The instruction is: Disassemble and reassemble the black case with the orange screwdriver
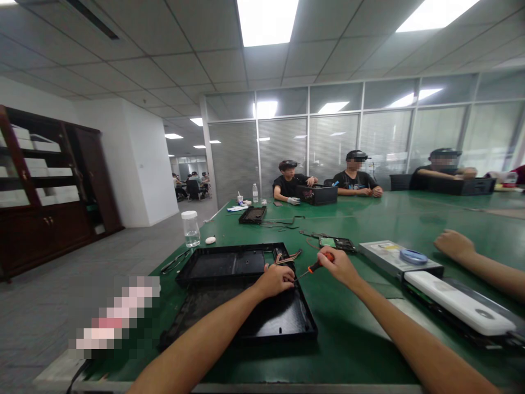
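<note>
My right hand (338, 266) grips a screwdriver (315, 267) by its red and black handle. The thin shaft slants down to the left, its tip close to the fingers of my left hand (275, 280). Those fingers are curled together at the inner edge of a black plastic case (283, 314); whatever they pinch is hidden. Open on the table, the case has a shallow tray-like front half and a raised back section (225, 264). Striped wires (284, 259) come out at its back right corner, just behind my left hand.
On the green table (348, 339) stand a clear jar (191, 230) and a white oval object (210, 240). To the right lie a white device (461, 302), a grey box (396, 256) and a blue roll (413, 256). Another person's arm (479, 260) reaches in there; several people sit opposite.
</note>
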`<act>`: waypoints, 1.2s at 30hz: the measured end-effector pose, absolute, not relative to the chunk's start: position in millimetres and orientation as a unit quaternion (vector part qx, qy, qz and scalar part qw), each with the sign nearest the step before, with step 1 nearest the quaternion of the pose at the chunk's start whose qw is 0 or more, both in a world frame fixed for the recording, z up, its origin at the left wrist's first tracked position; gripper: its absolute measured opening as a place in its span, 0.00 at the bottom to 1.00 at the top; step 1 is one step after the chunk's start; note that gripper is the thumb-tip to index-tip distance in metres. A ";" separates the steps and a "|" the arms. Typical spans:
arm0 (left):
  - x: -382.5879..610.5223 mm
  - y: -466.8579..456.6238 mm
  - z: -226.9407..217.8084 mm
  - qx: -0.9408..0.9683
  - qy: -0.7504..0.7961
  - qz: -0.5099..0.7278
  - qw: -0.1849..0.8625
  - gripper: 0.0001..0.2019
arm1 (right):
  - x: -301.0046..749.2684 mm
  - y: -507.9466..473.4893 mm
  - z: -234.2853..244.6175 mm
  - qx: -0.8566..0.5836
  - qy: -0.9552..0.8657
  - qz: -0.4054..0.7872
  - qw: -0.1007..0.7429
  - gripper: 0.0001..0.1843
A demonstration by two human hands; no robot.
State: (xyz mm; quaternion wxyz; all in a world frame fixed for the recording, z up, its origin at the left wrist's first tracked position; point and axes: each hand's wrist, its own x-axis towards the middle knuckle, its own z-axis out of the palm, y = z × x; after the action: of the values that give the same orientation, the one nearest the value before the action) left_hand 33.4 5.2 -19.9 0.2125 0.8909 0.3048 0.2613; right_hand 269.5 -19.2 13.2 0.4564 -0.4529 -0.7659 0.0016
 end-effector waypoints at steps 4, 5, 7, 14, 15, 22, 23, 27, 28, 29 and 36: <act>34.2 5.2 -21.5 0.894 0.301 0.259 0.206 0.09 | 266.0 -28.0 22.6 -0.447 -0.793 -0.044 0.412 0.17; 34.2 4.4 -20.7 0.898 0.299 0.258 0.195 0.08 | 263.4 -32.0 26.9 -0.450 -0.798 -0.065 0.395 0.18; 33.9 1.6 -17.7 0.906 0.293 0.256 0.165 0.07 | 256.1 -41.7 38.1 -0.454 -0.815 -0.109 0.343 0.20; 33.5 -11.1 -5.4 0.916 0.317 0.227 0.094 0.05 | 214.4 -65.5 84.5 -0.506 -0.828 -0.163 0.179 0.18; 33.4 -11.6 -5.0 0.917 0.317 0.226 0.087 0.04 | 208.2 -65.7 89.7 -0.519 -0.824 -0.159 0.162 0.19; 30.7 -5.3 -11.7 0.919 0.301 0.236 0.090 0.04 | 183.0 -62.3 116.8 -0.563 -0.799 -0.206 0.041 0.31; 30.3 -4.7 -12.6 0.919 0.301 0.238 0.092 0.04 | 182.1 -61.9 118.8 -0.549 -0.814 -0.187 0.031 0.29; 28.9 -5.4 -14.0 0.916 0.303 0.247 0.091 0.04 | 182.1 -59.1 120.6 -0.525 -0.837 -0.154 0.002 0.28; 28.5 -6.0 -13.9 0.915 0.303 0.249 0.091 0.04 | 182.6 -58.0 119.9 -0.538 -0.827 -0.166 0.004 0.31; 28.0 -6.6 -13.6 0.916 0.301 0.250 0.092 0.04 | 183.3 -57.0 119.1 -0.548 -0.817 -0.177 0.012 0.32; 25.2 -9.5 -11.1 0.915 0.306 0.244 0.096 0.04 | 188.0 -54.6 116.8 -0.518 -0.841 -0.147 0.054 0.25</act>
State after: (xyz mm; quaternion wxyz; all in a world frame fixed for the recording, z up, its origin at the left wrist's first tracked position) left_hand 25.2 -9.5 -11.1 0.0962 0.9153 0.3056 0.2441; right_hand 188.0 -54.6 116.8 0.0542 -0.5181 -0.8409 -0.1468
